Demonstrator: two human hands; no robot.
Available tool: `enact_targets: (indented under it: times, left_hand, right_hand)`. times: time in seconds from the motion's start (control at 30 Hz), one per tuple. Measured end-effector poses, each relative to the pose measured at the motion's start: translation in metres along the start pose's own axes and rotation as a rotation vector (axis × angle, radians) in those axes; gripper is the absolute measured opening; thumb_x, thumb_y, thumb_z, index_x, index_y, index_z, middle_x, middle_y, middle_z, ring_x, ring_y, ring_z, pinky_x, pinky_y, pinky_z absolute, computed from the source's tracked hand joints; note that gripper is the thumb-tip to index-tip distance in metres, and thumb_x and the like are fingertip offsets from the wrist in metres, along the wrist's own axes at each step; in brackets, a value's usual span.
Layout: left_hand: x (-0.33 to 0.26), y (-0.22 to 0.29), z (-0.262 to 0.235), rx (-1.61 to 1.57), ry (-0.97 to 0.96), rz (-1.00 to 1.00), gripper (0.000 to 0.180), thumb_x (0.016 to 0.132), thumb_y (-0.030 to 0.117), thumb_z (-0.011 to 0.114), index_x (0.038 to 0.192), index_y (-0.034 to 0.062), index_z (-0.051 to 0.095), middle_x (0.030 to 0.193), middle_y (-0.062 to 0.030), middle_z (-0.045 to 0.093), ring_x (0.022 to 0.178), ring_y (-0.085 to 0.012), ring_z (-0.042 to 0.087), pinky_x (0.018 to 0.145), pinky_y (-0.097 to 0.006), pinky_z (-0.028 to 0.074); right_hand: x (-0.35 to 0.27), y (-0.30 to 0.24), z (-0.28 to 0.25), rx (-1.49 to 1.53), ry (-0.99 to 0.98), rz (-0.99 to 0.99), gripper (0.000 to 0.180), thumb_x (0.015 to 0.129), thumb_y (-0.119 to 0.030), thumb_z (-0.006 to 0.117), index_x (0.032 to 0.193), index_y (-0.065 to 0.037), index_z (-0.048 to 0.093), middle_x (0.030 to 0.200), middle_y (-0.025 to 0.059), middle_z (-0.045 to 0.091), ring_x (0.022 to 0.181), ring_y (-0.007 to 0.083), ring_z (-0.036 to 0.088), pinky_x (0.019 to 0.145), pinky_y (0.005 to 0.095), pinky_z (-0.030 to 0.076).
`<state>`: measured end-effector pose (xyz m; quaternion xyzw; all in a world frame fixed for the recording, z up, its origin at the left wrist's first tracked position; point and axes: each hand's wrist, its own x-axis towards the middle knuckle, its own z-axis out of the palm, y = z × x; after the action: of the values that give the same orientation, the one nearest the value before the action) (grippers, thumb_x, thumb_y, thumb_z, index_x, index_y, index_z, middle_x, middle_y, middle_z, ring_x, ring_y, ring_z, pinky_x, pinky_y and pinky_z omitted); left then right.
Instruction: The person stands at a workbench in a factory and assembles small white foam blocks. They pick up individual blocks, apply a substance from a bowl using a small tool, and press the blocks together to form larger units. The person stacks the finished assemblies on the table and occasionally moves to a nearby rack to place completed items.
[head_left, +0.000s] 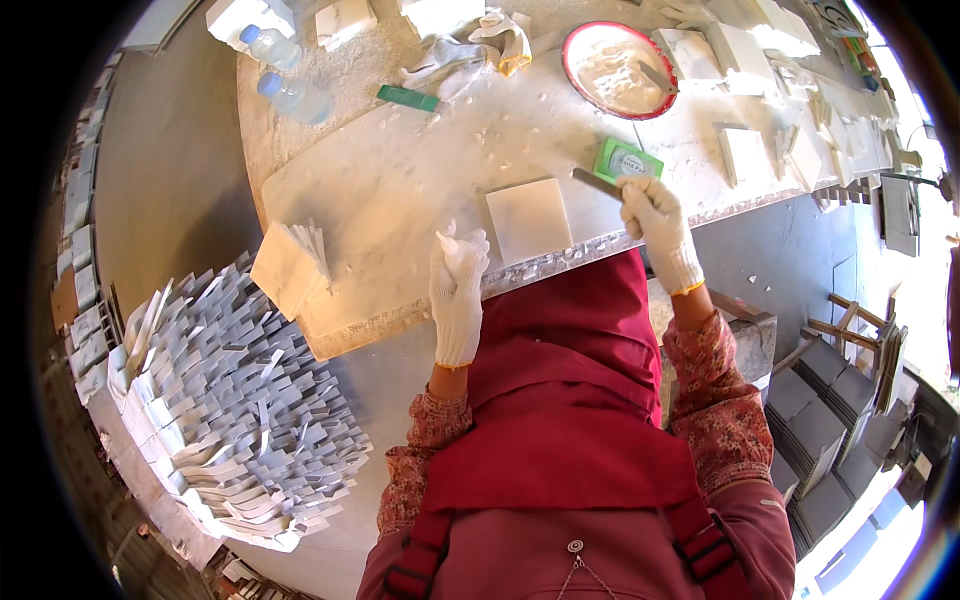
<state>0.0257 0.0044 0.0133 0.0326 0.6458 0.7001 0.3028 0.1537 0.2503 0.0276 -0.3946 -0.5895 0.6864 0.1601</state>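
My right hand point(660, 222), in a white knit glove, is closed around a narrow flat grey putty knife point(597, 184), its blade pointing left over the table. My left hand point(459, 285), gloved alike, hovers by the table's near edge with fingers loosely apart and nothing visible in it. Between the hands a square pale tile point(529, 220) lies flat close to that edge. Just beyond the blade is a green box point(628, 160). Farther back stands a red-rimmed bowl point(612, 85) of creamy paste, with a grey flat tool point(656, 76) resting in it.
A fanned stack of tiles point(290, 268) sits at the table's left corner. Many stacked tiles point(250, 400) stand below it. Two plastic bottles point(296, 98), spare gloves point(450, 62) and a green bar point(407, 97) lie behind. More tiles point(745, 157) stand at right.
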Motion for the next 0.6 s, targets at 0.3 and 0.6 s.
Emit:
enact_targets:
  times: [0.3, 0.6]
  left_hand:
    - [-0.003, -0.001, -0.003, 0.000, 0.050, -0.005, 0.055, 0.100, 0.006, 0.057, 0.150, -0.0020, 0.035, 0.127, -0.0157, 0.062, 0.111, -0.0216, 0.065, 0.096, -0.033, 0.052]
    - [0.000, -0.007, -0.011, -0.032, 0.130, 0.008, 0.042, 0.100, 0.010, 0.057, 0.139, -0.0013, 0.046, 0.124, -0.0167, 0.064, 0.108, -0.0258, 0.066, 0.095, -0.036, 0.053]
  right_hand:
    - [-0.061, 0.045, 0.037, -0.059, 0.052, 0.094, 0.017, 0.099, -0.010, 0.056, 0.109, 0.001, 0.066, 0.071, -0.0007, 0.057, 0.059, 0.0047, 0.049, 0.054, 0.0217, 0.042]
    - [-0.060, 0.055, 0.038, -0.153, 0.070, -0.027, 0.015, 0.098, -0.007, 0.058, 0.108, -0.001, 0.067, 0.074, 0.0006, 0.060, 0.063, 0.0066, 0.053, 0.058, 0.0231, 0.044]
